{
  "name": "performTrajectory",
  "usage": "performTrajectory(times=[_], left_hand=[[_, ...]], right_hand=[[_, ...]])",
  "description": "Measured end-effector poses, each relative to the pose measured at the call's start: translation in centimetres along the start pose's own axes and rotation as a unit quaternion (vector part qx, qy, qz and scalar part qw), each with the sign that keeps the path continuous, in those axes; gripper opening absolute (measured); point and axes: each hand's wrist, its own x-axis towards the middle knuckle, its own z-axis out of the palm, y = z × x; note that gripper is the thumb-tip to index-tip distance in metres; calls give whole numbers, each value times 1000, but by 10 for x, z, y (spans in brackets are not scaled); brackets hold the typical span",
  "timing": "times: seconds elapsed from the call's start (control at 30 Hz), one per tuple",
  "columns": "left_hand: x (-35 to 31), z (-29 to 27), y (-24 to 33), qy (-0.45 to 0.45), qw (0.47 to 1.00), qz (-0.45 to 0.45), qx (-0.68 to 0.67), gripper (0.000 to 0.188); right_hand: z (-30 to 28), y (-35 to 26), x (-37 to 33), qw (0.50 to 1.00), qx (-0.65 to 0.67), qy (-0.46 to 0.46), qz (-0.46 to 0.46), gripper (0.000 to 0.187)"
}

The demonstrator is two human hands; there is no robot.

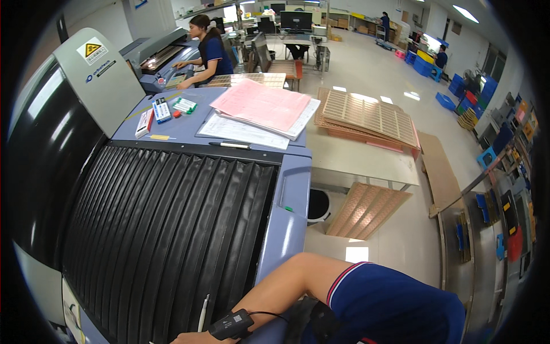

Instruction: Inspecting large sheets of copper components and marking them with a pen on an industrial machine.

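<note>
Grip unseen: a person's right forearm [275,292] enters from the 5 o'clock edge and runs toward 7 o'clock, a black wrist-worn device [231,325] strapped near the wrist, but the hand itself is cut off by the lower edge, so whether it is wide, narrow or holding anything cannot be told. No left hand shows. Just at 9 o'clock of the wrist device a thin white pen [203,314] stands nearly upright, lying on the black ribbed bellows cover [166,229] of a large blue-grey machine [286,195]; whether the hand touches the pen cannot be told. The sleeve [395,307] is dark blue with a red-and-white cuff.

At 12 o'clock of the bellows, the machine's flat top serves as a counter [183,129]. On it lie a stack of pink sheets [260,105] over white printed forms [243,131], a pen [230,145] just in front of them, and at 10 o'clock a cluster of small boxes and markers [172,108]. To the counter's 3 o'clock, perforated tan panels [369,117] rest on a low table, another panel [366,209] leaning beneath it beside a round black bin [318,205].

Farther off at 11 o'clock, a co-worker in a dark blue shirt [211,51] leans over another machine, one hand on its surface. Blue crates [427,66] sit at 1 o'clock.
</note>
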Motion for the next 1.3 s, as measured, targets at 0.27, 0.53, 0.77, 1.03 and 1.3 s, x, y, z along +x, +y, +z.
performTrajectory(times=[0.27,0.53,0.77,1.03,1.3], left_hand=[[0,4,1,10,1000,21,-1,22],[18,14,7,-13,999,38,5,21],[38,43,23,-52,997,63,14,22],[58,74,37,-94,992,81,28,23],[68,79,38,-105,991,76,29,24]], right_hand=[[3,3,0,1000,-9,3,13,26],[2,8,4,1000,16,15,-3,21],[3,8,1,999,22,5,33,21],[2,9,4,997,-38,-37,64,22],[-23,-15,0,993,-41,-56,96,23]])
